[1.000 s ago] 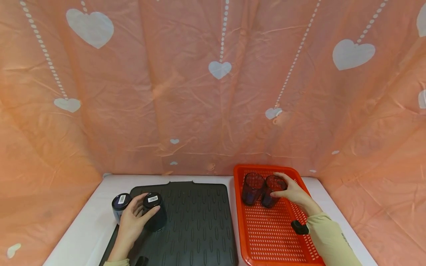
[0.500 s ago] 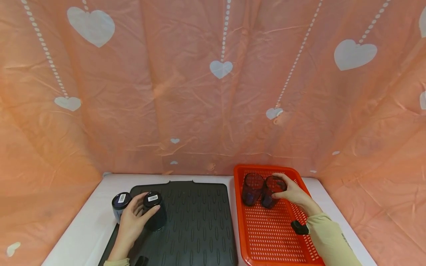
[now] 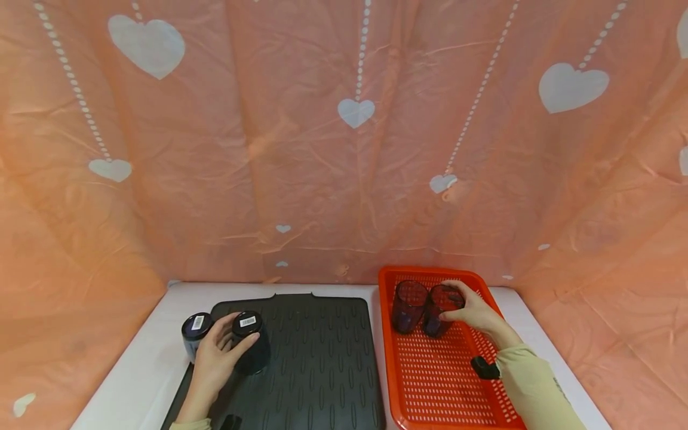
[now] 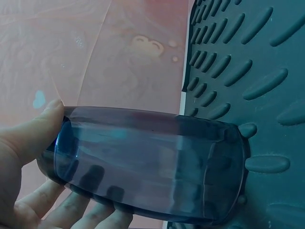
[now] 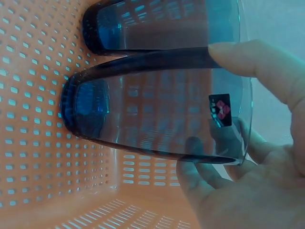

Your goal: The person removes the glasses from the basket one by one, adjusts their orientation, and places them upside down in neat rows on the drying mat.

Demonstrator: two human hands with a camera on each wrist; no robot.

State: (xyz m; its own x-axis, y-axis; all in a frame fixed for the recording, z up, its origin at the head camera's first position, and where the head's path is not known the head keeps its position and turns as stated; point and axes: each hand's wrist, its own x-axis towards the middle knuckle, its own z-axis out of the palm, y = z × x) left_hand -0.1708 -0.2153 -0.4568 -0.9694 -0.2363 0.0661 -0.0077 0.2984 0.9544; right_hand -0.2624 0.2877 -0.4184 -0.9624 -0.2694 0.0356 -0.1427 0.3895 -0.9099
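Observation:
On the left, my left hand (image 3: 214, 353) grips an upside-down dark tinted drinking glass (image 3: 252, 355) near its base, which bears a white label. Its rim rests on the dark ribbed drying mat (image 3: 317, 358). Just left of that hand stands another upturned glass (image 3: 190, 347), partly covered by the fingers. Over in the orange-red basket (image 3: 435, 382), my right hand (image 3: 477, 313) holds a second tinted glass (image 3: 433, 325) by its upper part, thumb and fingers on opposite sides. That glass (image 5: 162, 109) stands rim up, with a small sticker near the rim. Close beside it is a matching glass (image 3: 407, 310).
The basket has perforated walls and stands to the right of the mat on a white tabletop (image 3: 123, 352). Behind and at both sides hangs an orange sheet (image 3: 312, 179) printed with white hearts. A black strap piece (image 3: 485, 368) sits at the right sleeve.

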